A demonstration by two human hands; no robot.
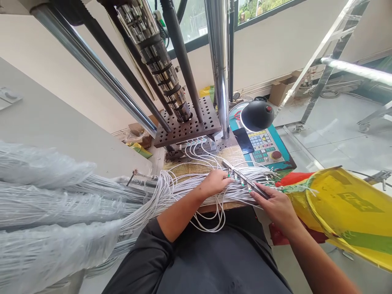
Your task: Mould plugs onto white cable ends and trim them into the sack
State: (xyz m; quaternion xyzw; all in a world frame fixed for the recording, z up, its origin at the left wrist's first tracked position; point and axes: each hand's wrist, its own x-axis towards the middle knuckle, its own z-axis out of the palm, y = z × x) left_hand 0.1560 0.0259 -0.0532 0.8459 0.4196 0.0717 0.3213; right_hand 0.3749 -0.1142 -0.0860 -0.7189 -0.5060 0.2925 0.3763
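Right hand (278,207) grips the near-right end of a dark metal bar (246,180), slanting over white cables (183,183). Left hand (216,182) pinches a green-tipped cable end (228,174) beside the bar. Perforated plate (196,130): farther, left of bar.

steel column (221,73), yellow bag (352,204): cut off | connectors (243,183): detail too small

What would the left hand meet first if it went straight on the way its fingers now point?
Probably the dark bar, which the right hand holds by its near end, just ahead of the left hand; the exact gap is unclear.
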